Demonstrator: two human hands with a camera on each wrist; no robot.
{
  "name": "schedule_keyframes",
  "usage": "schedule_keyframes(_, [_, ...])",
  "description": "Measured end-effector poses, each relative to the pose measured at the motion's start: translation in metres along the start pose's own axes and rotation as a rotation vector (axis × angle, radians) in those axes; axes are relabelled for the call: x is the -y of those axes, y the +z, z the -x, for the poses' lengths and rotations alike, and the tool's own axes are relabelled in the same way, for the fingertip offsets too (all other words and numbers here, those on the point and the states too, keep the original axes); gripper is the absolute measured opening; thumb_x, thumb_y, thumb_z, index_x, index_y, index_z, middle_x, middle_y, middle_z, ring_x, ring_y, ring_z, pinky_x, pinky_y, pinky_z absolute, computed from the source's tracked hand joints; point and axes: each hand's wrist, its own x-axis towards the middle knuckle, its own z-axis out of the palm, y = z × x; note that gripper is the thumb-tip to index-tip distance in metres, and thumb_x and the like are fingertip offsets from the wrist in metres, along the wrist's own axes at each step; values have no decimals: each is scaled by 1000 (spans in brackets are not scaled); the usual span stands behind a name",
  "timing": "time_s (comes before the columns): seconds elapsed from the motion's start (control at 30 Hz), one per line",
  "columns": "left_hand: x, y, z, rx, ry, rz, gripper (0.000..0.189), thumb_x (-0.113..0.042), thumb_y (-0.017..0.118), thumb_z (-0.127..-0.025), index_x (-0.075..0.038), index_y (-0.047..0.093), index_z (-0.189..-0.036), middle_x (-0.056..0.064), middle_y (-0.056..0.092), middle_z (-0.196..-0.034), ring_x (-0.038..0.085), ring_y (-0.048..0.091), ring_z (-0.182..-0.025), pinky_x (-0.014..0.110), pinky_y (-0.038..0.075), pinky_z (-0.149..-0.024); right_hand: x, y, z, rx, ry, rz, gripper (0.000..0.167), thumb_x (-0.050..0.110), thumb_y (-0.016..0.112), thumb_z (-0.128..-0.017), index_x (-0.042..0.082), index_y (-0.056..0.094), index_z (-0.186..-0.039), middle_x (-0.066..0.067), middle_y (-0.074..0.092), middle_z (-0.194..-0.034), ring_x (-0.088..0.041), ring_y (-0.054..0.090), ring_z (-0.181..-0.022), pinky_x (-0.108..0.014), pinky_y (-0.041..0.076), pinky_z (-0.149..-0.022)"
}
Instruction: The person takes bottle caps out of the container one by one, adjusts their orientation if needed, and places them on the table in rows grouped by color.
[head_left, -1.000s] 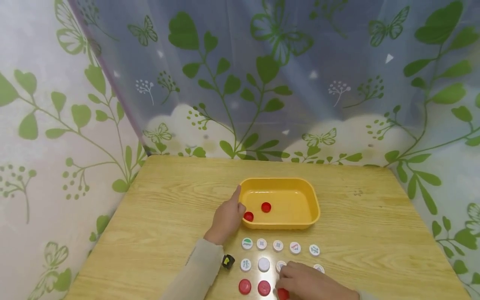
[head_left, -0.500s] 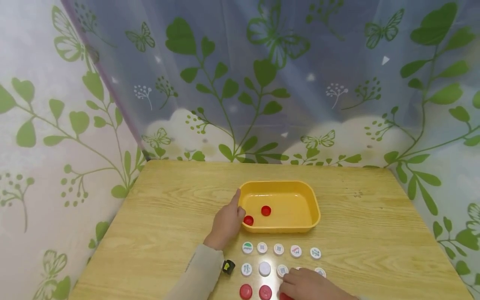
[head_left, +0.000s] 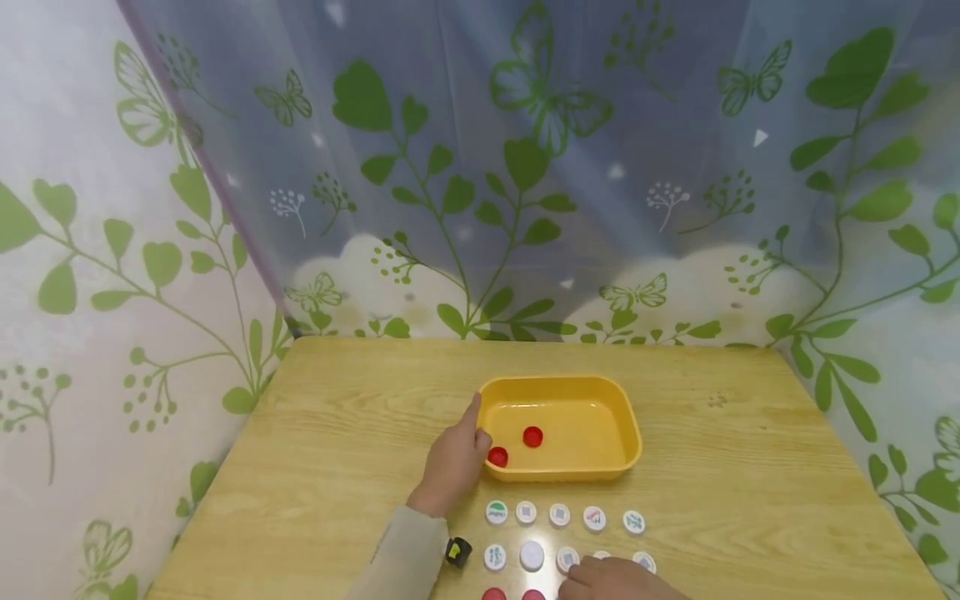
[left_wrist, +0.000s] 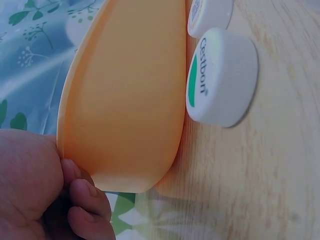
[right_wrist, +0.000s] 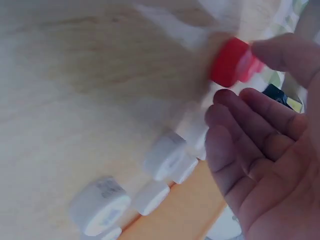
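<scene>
My left hand (head_left: 450, 462) grips the left end of a yellow plastic tray (head_left: 588, 442), its index finger lying along the rim. The left wrist view shows curled fingertips at the tray wall. Inside the tray are two red bottle caps, one near the middle (head_left: 532, 437) and one at the left corner (head_left: 497, 457). My right hand (head_left: 615, 581) is low over the table's cap rows, cut off by the frame's bottom edge. In the right wrist view its fingers are spread, with the thumb tip beside a red bottle cap (right_wrist: 229, 62); contact is unclear.
Several white bottle caps stand in two rows before the tray, including one with green print (head_left: 497, 512). Two red caps show partly at the bottom, one of them left (head_left: 493, 594). A small black object (head_left: 457, 551) sits at my left cuff. Patterned curtains (head_left: 465, 208) border the table.
The head view has tilted up, so the tray and caps appear lower. My left hand stays on the tray; my right hand remains by the caps and has shifted slightly right.
</scene>
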Motion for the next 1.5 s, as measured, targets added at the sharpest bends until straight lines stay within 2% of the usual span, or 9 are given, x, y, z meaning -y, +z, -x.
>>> schedule_keyframes(0.1, [-1, 2, 1, -7, 8, 0, 64, -17, 51, -101, -7, 33, -162, -4, 42, -58, 11, 37, -48, 24, 31, -49, -1, -12, -3, -19, 71, -43, 18, 43, 66, -97, 25, 70, -100, 23, 53, -86, 10, 43, -76, -10, 37, -64])
schedule_keyframes(0.3, [-2, 4, 1, -4, 6, 12, 64, -17, 52, -101, -7, 33, -162, -5, 41, -58, 11, 36, -48, 24, 31, -49, -11, -47, -15, -130, 174, -79, 7, 26, 72, -95, 22, 67, -95, 18, 52, -82, 5, 43, -72, -15, 42, -63])
schedule_keyframes(0.43, [-2, 3, -1, -5, 8, 18, 63, -16, 51, -102, -6, 33, -162, -4, 41, -58, 11, 36, -48, 24, 30, -49, -32, -61, -30, -240, 239, -49, 10, 22, 73, -95, 19, 70, -103, 12, 63, -91, 2, 52, -77, -20, 49, -67])
schedule_keyframes(0.53, [-1, 1, -1, -18, 10, 16, 63, -16, 51, -102, -6, 34, -161, -5, 41, -58, 11, 35, -48, 24, 30, -48, -55, -72, -45, -261, 332, -25, 17, 20, 75, -93, 16, 69, -109, 6, 67, -96, -4, 57, -81, -24, 52, -69])
schedule_keyframes(0.77, [0, 1, -4, -4, -8, 16, 64, -16, 53, -101, -8, 33, -162, -4, 43, -59, 12, 39, -49, 24, 33, -50, -102, -82, -81, -92, 451, 54, 25, 19, 76, -91, 7, 67, -111, -2, 65, -96, -17, 60, -77, -35, 55, -71])
schedule_keyframes(1.03, [-3, 1, -8, 6, -3, 17, 64, -17, 52, -102, -10, 33, -162, -3, 43, -58, 13, 40, -48, 24, 34, -50, -141, -81, -116, 149, 427, 147, 32, 27, 82, -88, 11, 65, -110, -1, 62, -88, -19, 59, -76, -38, 55, -75])
schedule_keyframes(1.2, [-4, 0, -9, -5, 8, 16, 63, -17, 52, -103, -10, 33, -162, -3, 43, -59, 13, 40, -49, 23, 34, -50, -145, -68, -131, 272, 398, 225, 20, 27, 78, -91, 17, 65, -102, 5, 51, -69, -16, 47, -63, -31, 47, -68])
schedule_keyframes(1.4, [0, 1, -2, 23, -15, 22, 63, -16, 54, -103, -10, 33, -162, -3, 44, -60, 13, 42, -51, 23, 37, -52, -134, -57, -142, 288, 305, 279, 9, 15, 73, -95, 15, 66, -91, 4, 45, -61, -16, 44, -57, -28, 45, -62])
schedule_keyframes(1.5, [2, 1, -3, 6, 11, 15, 62, -14, 54, -103, -7, 34, -161, -3, 43, -60, 13, 40, -51, 24, 36, -52, -131, -59, -145, 301, 320, 240, 10, 10, 74, -93, 14, 67, -87, 4, 47, -63, -15, 44, -59, -27, 45, -61])
